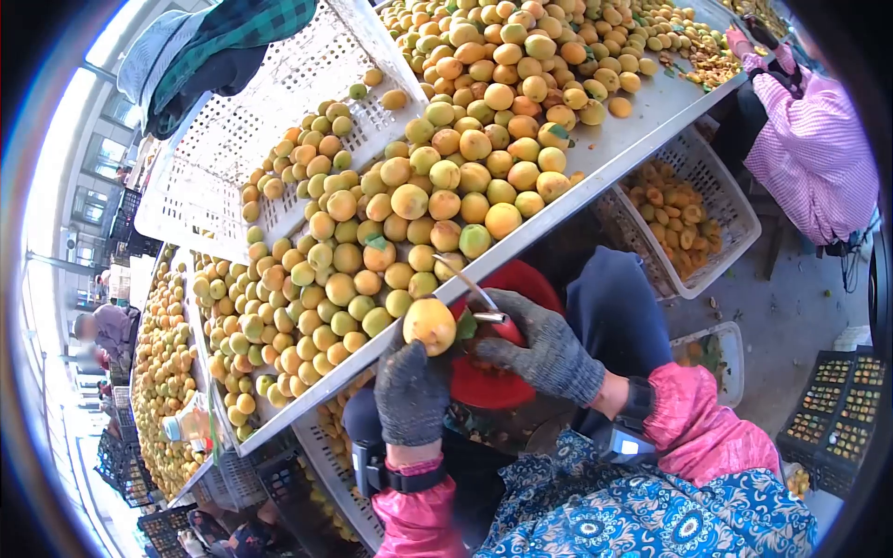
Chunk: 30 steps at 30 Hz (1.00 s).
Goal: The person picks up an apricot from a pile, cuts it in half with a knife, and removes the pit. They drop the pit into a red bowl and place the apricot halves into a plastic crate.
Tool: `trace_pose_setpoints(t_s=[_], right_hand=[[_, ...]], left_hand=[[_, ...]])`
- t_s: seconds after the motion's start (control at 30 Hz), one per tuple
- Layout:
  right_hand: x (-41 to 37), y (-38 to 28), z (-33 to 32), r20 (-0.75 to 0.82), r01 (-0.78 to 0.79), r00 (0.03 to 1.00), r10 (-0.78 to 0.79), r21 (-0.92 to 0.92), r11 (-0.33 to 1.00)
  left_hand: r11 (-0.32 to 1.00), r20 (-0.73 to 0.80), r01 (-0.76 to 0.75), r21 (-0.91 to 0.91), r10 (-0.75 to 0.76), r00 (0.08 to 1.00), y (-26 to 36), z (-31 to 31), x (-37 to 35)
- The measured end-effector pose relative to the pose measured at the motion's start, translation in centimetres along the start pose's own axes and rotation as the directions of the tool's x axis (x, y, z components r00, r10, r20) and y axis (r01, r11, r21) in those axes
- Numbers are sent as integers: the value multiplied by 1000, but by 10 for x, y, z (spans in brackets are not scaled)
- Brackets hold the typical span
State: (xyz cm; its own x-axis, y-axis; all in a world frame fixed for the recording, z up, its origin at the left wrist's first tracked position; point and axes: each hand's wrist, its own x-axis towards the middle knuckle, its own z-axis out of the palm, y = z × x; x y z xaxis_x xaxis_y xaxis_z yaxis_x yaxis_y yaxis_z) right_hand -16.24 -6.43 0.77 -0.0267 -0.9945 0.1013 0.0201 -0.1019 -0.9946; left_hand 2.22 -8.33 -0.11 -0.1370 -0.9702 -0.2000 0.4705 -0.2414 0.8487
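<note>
A yellow-orange fruit (430, 326) with a small green leaf (466, 325) beside it is held up in my left hand (412, 391), which wears a dark grey glove. My right hand (544, 346), gloved as well, is closed around the red handle of a knife (502, 325). The knife's thin blade points up and left, over the table's edge, to the right of the fruit. Below both hands is a red bowl (493, 395), its inside partly hidden by my right hand. Many similar fruits (409, 201) lie heaped on the table just beyond.
The table's metal edge (595, 182) runs diagonally ahead of me. A white crate (316, 56) lies tipped on the table. Crates with cut fruit (674, 214) stand below at right. A bottle (191, 426) is at far left. A person in pink checks (814, 149) works at upper right.
</note>
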Motion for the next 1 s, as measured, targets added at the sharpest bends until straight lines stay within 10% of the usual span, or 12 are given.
trace_pose_setpoints(t_s=[0.13, 0.3, 0.43, 0.57, 0.63, 1.0], right_hand=[[-6, 7, -1, 77, -10, 997, 14, -63, 998], [-4, 32, -15, 262, 122, 965, 21, -518, 846], [-25, 10, -12, 125, -10, 990, 58, -347, 938], [-50, -1, -2, 276, 72, 961, -6, -232, 970], [-58, -2, -2, 301, 110, 953, -13, -306, 946], [-71, 9, -7, 282, 10, 957, 69, -267, 964]], left_hand=[[933, 53, 80, -350, -66, 996, -10, 24, -32], [952, 67, 28, -306, -8, 998, -21, 8, -51], [970, -44, -32, -243, 22, 999, -34, 13, -65], [876, -133, -180, 448, 265, 955, -45, 26, -68], [913, -194, -85, -399, 7, 981, -56, 15, -65], [951, -151, -124, -284, 84, 985, -49, 38, -71]])
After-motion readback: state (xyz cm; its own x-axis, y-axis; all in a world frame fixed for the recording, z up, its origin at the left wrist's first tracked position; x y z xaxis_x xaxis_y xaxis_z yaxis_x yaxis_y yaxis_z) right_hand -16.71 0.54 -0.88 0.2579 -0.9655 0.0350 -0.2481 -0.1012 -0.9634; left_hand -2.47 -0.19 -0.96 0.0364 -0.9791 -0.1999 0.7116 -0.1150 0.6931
